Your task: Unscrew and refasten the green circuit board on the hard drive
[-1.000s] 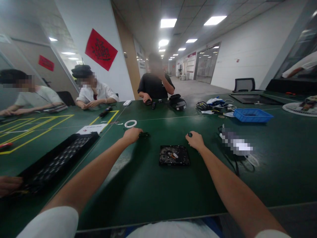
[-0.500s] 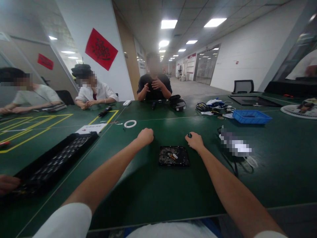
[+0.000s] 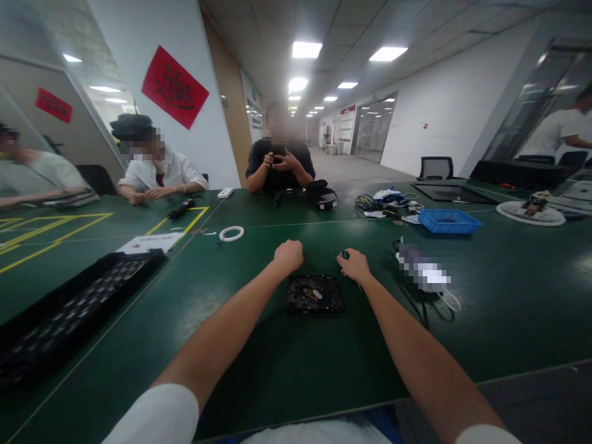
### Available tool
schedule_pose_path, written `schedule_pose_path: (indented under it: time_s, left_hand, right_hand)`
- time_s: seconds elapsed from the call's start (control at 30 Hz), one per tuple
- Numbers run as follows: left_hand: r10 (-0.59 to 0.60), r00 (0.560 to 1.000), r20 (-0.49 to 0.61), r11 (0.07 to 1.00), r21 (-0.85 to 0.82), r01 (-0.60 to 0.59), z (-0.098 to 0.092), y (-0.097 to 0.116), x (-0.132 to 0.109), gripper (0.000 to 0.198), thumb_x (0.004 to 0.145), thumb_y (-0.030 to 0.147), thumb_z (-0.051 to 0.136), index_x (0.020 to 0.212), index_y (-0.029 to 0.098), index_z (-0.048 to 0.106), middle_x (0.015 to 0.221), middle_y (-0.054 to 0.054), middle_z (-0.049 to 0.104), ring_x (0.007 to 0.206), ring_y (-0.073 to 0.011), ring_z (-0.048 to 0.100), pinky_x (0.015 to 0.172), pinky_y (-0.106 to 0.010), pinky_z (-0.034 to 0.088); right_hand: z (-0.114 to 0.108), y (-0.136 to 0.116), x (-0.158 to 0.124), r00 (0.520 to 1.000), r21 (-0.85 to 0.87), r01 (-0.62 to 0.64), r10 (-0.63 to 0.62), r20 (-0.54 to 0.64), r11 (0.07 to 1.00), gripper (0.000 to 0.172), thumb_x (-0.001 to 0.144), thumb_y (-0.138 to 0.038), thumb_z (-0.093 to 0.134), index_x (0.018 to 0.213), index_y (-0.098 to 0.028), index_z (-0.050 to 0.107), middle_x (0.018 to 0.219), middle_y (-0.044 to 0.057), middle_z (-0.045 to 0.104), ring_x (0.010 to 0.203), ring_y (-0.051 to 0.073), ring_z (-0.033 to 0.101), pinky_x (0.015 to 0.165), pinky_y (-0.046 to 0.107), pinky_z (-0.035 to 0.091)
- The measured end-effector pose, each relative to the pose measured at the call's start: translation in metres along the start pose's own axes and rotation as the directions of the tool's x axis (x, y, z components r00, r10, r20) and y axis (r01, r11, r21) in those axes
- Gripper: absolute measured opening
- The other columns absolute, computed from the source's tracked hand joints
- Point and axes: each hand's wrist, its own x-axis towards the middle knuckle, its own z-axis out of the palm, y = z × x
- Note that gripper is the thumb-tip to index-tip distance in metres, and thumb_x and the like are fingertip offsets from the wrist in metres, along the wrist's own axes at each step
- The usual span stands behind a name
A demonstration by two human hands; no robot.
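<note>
A flat black device point(image 3: 300, 303), its inner parts showing, lies on the green table in front of me. Just beyond its left half is my left hand point(image 3: 289, 256), fingers curled closed; what they hold, if anything, is hidden. My right hand point(image 3: 355, 266) is closed beyond the device's right corner, around what looks like a small screwdriver point(image 3: 345, 254). The tool's dark green end shows above the thumb, and a thin shaft sticks out below the palm. Neither hand appears to touch the device.
Left lies a long black tray point(image 3: 78, 302) with a grid of light pieces. A white ring point(image 3: 232, 234) is beyond my left hand. To the right are a partly blurred item with cables point(image 3: 423, 271), a blue basket point(image 3: 449, 222) and a white fan grille point(image 3: 530, 214). Several people sit around the table.
My view has turned a little to the right. My left hand has moved right, closer to the device and my right hand. Another person's hand at the black tray has left the view.
</note>
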Motion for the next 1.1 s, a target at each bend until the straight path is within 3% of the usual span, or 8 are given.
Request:
schedule_pose_path:
  time_s: [0.2, 0.37, 0.47, 0.57, 0.63, 0.77, 0.97, 1.1]
  left_hand:
    - [-0.042, 0.994, -0.098, 0.994, -0.107, 0.031, -0.007, -0.037, -0.014, 0.033, 0.095, 0.022, 0.048, 0.111, 0.017, 0.076, 0.106, -0.017, 0.075, 0.105, -0.0297, 0.071, 0.093, -0.036, 0.053]
    - [0.049, 0.986, -0.156, 0.959, -0.269, -0.090, -0.010, -0.045, -0.019, 0.032, 0.095, 0.024, 0.050, 0.118, 0.022, 0.073, 0.112, -0.007, 0.075, 0.103, -0.0225, 0.070, 0.091, -0.029, 0.054]
    - [0.119, 0.985, -0.124, 0.815, -0.554, -0.168, -0.004, -0.032, -0.023, 0.026, 0.092, 0.023, 0.056, 0.110, 0.020, 0.074, 0.095, -0.004, 0.076, 0.083, -0.0181, 0.072, 0.076, -0.027, 0.058]
    - [0.196, 0.974, -0.113, 0.647, -0.732, -0.215, 0.003, -0.015, -0.028, 0.021, 0.088, 0.022, 0.060, 0.103, 0.018, 0.074, 0.091, -0.003, 0.075, 0.077, -0.0163, 0.070, 0.068, -0.027, 0.059]
    - [0.265, 0.956, -0.124, 0.587, -0.766, -0.262, 0.006, -0.006, -0.032, 0.020, 0.088, 0.023, 0.060, 0.102, 0.018, 0.073, 0.092, -0.003, 0.074, 0.078, -0.0163, 0.069, 0.068, -0.027, 0.060]
    - [0.370, 0.910, -0.189, 0.640, -0.658, -0.397, 0.005, 0.002, -0.040, 0.021, 0.091, 0.028, 0.058, 0.104, 0.019, 0.071, 0.094, -0.003, 0.074, 0.084, -0.0180, 0.069, 0.078, -0.031, 0.058]
    - [0.437, 0.856, -0.275, 0.784, -0.350, -0.513, 0.011, -0.001, -0.067, 0.047, 0.096, 0.047, 0.052, 0.131, 0.016, 0.060, 0.123, -0.012, 0.067, 0.116, -0.0279, 0.061, 0.104, -0.043, 0.047]
    - [0.464, 0.834, -0.298, 0.817, -0.221, -0.533, 0.019, -0.004, -0.097, 0.071, 0.094, 0.064, 0.048, 0.145, 0.015, 0.048, 0.138, -0.017, 0.057, 0.130, -0.0330, 0.050, 0.109, -0.049, 0.040]
  right_hand:
    - [0.002, 0.003, 0.002, 1.000, 0.073, -0.011, 0.012, -0.006, 0.997, 0.010, 0.089, -0.026, 0.062, 0.088, -0.017, 0.065, 0.066, 0.002, 0.067, 0.049, 0.013, 0.065, 0.049, 0.020, 0.048]
    - [-0.002, 0.000, 0.000, 0.999, 0.213, -0.014, 0.025, -0.046, 0.977, 0.037, 0.089, -0.022, 0.059, 0.126, -0.020, 0.057, 0.081, 0.003, 0.069, 0.053, 0.011, 0.065, 0.046, 0.019, 0.048]
    - [-0.006, -0.010, -0.007, 0.997, 0.416, 0.054, -0.069, 0.021, 0.908, 0.042, 0.086, -0.027, 0.066, 0.127, -0.024, 0.059, 0.090, 0.002, 0.069, 0.052, 0.009, 0.061, 0.038, 0.017, 0.039]
    - [-0.008, -0.023, -0.016, 0.949, 0.577, 0.062, -0.227, 0.218, 0.814, 0.036, 0.085, -0.044, 0.070, 0.113, -0.021, 0.065, 0.096, 0.004, 0.069, 0.053, 0.007, 0.056, 0.034, 0.016, 0.031]
    - [-0.007, -0.030, -0.023, 0.927, 0.614, 0.032, -0.253, 0.277, 0.789, 0.039, 0.082, -0.051, 0.073, 0.103, -0.019, 0.064, 0.081, 0.001, 0.066, 0.049, 0.006, 0.051, 0.033, 0.016, 0.027]
    - [-0.008, -0.033, -0.028, 0.911, 0.643, -0.013, -0.255, 0.323, 0.766, 0.041, 0.078, -0.052, 0.078, 0.097, -0.019, 0.062, 0.060, -0.006, 0.052, 0.046, 0.006, 0.043, 0.034, 0.015, 0.025]
    - [-0.015, -0.023, -0.020, 0.946, 0.697, -0.065, -0.179, 0.272, 0.714, 0.039, 0.073, -0.045, 0.082, 0.093, -0.019, 0.061, 0.067, -0.006, 0.054, 0.048, 0.005, 0.045, 0.035, 0.014, 0.025]
    - [-0.016, -0.018, -0.016, 0.951, 0.727, -0.128, -0.123, 0.282, 0.675, 0.033, 0.074, -0.039, 0.082, 0.089, -0.019, 0.059, 0.067, -0.005, 0.053, 0.049, 0.005, 0.045, 0.035, 0.014, 0.025]
